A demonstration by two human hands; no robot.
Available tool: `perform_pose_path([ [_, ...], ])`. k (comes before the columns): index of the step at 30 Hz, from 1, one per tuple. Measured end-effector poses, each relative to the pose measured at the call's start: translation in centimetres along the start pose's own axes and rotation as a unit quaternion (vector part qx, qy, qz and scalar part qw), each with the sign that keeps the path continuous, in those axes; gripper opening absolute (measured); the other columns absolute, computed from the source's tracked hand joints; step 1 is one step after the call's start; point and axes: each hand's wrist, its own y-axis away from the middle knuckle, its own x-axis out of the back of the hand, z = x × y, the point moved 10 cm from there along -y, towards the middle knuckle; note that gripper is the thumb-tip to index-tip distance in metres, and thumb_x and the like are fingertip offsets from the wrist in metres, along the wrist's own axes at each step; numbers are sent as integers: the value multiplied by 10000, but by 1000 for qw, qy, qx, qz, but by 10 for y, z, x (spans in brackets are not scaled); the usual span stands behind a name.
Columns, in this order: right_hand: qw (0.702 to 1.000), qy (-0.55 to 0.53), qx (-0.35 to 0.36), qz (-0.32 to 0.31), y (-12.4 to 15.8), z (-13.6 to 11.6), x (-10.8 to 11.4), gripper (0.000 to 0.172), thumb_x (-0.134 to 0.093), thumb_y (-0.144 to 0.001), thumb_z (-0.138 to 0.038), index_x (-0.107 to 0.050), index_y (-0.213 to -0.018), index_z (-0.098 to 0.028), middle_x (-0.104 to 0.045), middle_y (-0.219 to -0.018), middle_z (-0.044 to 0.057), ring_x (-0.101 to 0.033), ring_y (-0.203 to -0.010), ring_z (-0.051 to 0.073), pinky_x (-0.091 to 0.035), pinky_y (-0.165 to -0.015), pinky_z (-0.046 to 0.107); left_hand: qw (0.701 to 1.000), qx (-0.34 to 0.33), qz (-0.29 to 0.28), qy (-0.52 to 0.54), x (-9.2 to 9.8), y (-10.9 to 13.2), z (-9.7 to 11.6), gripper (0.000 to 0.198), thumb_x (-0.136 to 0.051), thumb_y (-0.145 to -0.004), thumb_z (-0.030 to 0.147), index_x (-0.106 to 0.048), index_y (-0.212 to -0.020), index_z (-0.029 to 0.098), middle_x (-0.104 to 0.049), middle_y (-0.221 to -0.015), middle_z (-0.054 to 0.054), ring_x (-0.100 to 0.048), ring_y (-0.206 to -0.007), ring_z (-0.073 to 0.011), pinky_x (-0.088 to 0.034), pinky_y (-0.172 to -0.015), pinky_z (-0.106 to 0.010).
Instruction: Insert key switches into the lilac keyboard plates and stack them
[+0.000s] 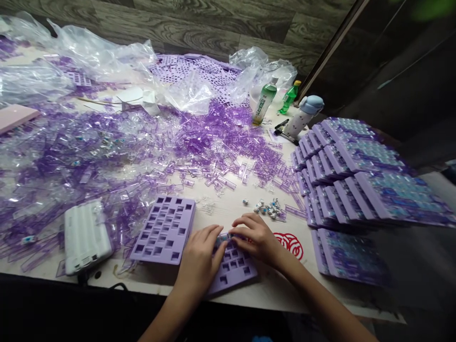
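Note:
In front of me a light purple keyboard panel [231,278] with square holes lies at a slant on the table. My left hand [201,251] lies over its left edge and steadies it, fingers bent and thumb on the upper face. From the right, my right hand [258,237] reaches to the panel's top edge, its thumb and fingers pinched together. Anything between those fingertips is too small to make out. A second purple panel [164,230] with square holes rests left of my left hand. Beyond my right hand sits a little heap of metal and blue key switches [269,208].
Clear and purple plastic keycaps [221,130] are heaped across the table. Filled panels [342,190] stand stacked at right. A white power bank [87,237] lies at left. A green bottle [264,102], a smaller bottle [289,98] and a flask [302,118] stand behind, near plastic bags [96,45].

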Motion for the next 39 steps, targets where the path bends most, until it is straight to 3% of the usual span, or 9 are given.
perform_pose_path([
  [6,999,24,4,-40,0,-2,-12,119,-568,-861,-201,-635,-959,-192,-623,-926,53,-486,-941,211,-387,-825,356,1000,4,-18,-14,-10,1,3,203,-512,-849,229,-564,-1041,187,-633,-1005,-55,-586,-905,-203,-464,-792,-351],
  [13,998,-53,-27,-35,-2,4,-6,144,-612,-832,-207,-623,-973,-181,-623,-927,58,-511,-907,213,-403,-812,362,1000,8,-17,-20,-13,2,0,183,-513,-852,217,-566,-1026,200,-635,-992,-44,-577,-889,-202,-450,-787,-351],
  [18,998,-59,-23,23,-30,19,11,111,-538,-880,-186,-620,-954,-184,-626,-919,70,-548,-870,200,-419,-783,350,999,0,-12,-33,-13,3,3,212,-500,-857,193,-571,-1056,199,-637,-998,-45,-570,-897,-207,-437,-800,-360],
  [22,999,-23,30,-11,-69,21,-14,122,-590,-846,-176,-627,-961,-166,-601,-930,86,-552,-860,197,-440,-763,323,999,-10,0,-41,-12,6,6,216,-483,-860,163,-579,-1053,181,-640,-991,-50,-567,-883,-202,-427,-803,-364],
  [26,994,47,77,-65,-103,12,-46,432,-680,-789,-302,-549,-1175,-160,-548,-1076,124,-522,-907,225,-432,-775,345,999,-14,12,-43,-10,9,7,220,-487,-855,154,-580,-1053,176,-639,-991,-54,-565,-893,-205,-426,-809,-365],
  [29,987,70,104,-97,-114,5,-61,338,-618,-842,-297,-574,-1148,-161,-570,-1033,109,-512,-878,210,-419,-755,324,999,-15,15,-38,-10,10,6,222,-485,-857,156,-579,-1057,171,-637,-996,-59,-564,-896,-206,-429,-808,-364],
  [33,991,45,86,-96,-108,11,-60,135,-599,-841,-171,-639,-969,-157,-603,-924,67,-502,-858,188,-400,-748,293,999,-17,10,-33,-11,8,4,219,-476,-862,161,-580,-1055,168,-637,-988,-61,-562,-879,-202,-438,-800,-363],
  [39,999,9,40,-23,-78,24,-27,119,-709,-760,-177,-647,-859,-199,-620,-943,44,-479,-971,238,-348,-847,392,1000,-19,4,-3,-10,1,2,224,-480,-859,186,-577,-1061,183,-633,-1013,-70,-559,-926,-222,-432,-838,-404],
])
